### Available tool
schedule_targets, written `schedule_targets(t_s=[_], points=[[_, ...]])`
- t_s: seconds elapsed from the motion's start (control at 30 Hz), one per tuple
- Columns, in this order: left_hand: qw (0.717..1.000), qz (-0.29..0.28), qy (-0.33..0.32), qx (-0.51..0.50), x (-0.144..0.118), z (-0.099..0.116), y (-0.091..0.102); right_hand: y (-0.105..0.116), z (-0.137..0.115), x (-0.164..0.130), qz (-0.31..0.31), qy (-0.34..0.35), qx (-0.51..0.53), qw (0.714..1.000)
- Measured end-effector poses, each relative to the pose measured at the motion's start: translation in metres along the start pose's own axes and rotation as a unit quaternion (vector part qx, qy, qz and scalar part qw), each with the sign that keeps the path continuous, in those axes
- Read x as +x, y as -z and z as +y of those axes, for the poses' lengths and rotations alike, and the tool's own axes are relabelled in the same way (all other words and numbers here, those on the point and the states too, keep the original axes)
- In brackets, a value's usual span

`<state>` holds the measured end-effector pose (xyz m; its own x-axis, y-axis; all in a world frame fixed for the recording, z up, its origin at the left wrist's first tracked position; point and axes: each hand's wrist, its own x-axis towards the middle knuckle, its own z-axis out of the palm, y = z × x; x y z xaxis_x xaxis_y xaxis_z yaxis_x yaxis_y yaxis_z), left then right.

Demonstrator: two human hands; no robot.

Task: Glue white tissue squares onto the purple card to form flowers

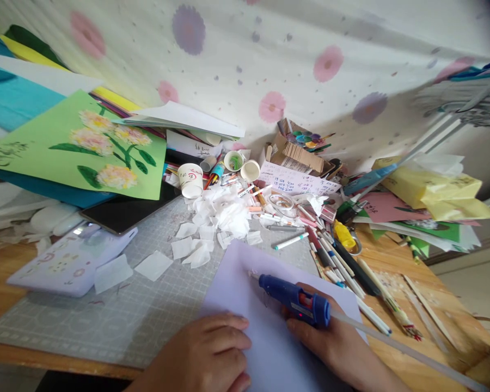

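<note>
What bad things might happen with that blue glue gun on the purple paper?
1. The left hand lies flat on the purple paper, close to the glue gun in the right hand; hot glue might burn a finger.
2. Loose tissue pieces lie just beyond the paper; they might stick to stray glue.
3. The pens crowd the right side; an elbow might knock them off.

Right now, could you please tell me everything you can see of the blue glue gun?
The glue gun is blue plastic with a small red spot on its side. A pale glue stick runs out of its back toward the right. It lies nearly level, nozzle pointing left just above the lavender paper sheet. The right hand grips it from below.
</note>
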<state>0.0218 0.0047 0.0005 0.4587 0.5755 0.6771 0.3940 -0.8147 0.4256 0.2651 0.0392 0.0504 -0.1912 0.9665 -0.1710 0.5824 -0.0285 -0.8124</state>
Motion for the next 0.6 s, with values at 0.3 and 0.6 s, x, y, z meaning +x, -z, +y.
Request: schedule_targets(t_s=[0.3,0.6], points=[[1.000,0.014,-0.006,0.014,-0.001,0.000,-0.003,-0.001,-0.018,0.002,0.011,0.005,-0.081,0.997],[1.000,0.015,0.005,-0.002,-0.002,-0.001,-0.004,-0.001,-0.021,0.000,0.028,0.028,-0.109,0.993]])
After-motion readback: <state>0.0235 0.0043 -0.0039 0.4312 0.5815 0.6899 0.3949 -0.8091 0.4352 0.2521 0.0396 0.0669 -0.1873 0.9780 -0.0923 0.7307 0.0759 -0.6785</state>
